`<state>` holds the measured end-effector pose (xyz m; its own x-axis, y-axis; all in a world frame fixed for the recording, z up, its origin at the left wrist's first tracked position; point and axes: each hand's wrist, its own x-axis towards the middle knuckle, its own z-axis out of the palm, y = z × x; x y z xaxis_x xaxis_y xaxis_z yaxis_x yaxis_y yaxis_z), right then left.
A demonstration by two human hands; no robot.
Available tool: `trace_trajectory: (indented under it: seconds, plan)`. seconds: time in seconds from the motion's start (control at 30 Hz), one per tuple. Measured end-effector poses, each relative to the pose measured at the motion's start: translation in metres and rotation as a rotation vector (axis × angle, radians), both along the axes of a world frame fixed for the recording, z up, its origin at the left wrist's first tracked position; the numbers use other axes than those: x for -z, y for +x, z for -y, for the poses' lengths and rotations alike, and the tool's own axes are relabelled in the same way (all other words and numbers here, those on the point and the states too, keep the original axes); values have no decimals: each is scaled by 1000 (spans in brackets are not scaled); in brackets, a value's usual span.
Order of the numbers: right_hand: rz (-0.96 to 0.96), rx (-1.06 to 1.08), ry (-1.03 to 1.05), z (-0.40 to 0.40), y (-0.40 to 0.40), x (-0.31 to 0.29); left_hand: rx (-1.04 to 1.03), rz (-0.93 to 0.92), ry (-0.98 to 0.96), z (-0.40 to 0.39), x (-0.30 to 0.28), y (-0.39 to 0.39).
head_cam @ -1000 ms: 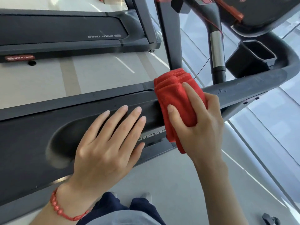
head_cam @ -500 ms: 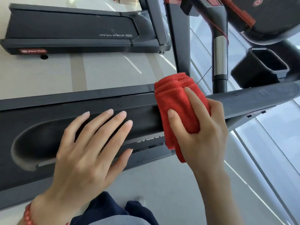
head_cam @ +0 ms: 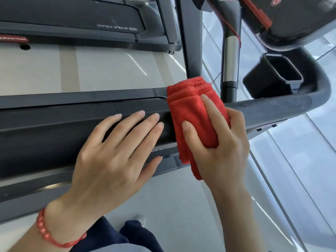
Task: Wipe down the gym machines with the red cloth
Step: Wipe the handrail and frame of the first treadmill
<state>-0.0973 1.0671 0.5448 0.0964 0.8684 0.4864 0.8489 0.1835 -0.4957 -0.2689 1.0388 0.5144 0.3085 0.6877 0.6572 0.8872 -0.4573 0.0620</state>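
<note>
Pale gym flooring (head_cam: 109, 70) filled the background, with a second dark treadmill (head_cam: 81, 24) parked at the far left, its deck carrying a Star Trac logo. Up close, a long dark treadmill side rail (head_cam: 54, 128) ran across the view from left to right and curved up at the far right past a black cup holder (head_cam: 272, 79) and a chrome-sleeved post (head_cam: 230, 59). So the red cloth (head_cam: 190, 113), folded into thick layers, was draped over that rail just right of centre, its lower end hanging off the near edge. Right hand (head_cam: 216, 144) had it pinched against the rail: thumb pressing flat on the near face of the cloth, index finger stretched long over the top, the rest curled around the right side, wrist coming up from the near right. Left hand (head_cam: 116, 153) was lying palm-down on the rail just left of the cloth, fingers straight and slightly fanned, pointing up and to the right, fingertips near the cloth but I couldn't tell if they touched it; it held nothing. A red bead bracelet (head_cam: 52, 235) sat on the left wrist, and dark trouser legs (head_cam: 127, 237) showed at the near bottom.
</note>
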Motion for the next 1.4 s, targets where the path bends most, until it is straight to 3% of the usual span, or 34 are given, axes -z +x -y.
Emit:
trace_trajectory:
  seconds: [0.3, 0.57, 0.9, 1.23, 1.4]
  plan:
    - [-30, 142, 13, -7, 4, 0, 12, -64, 42, -3, 0, -3]
    - [-57, 8, 42, -14, 25, 2, 0, 18, 33, -7, 4, 5]
    - [-30, 35, 75, -12, 24, 7, -8, -1, 26, -6, -2, 8]
    - [-74, 130, 67, -22, 50, 6, 160, 130, -16, -19, -7, 59]
    - [15, 50, 98, -19, 49, 11, 77, 38, -14, -29, 1, 67]
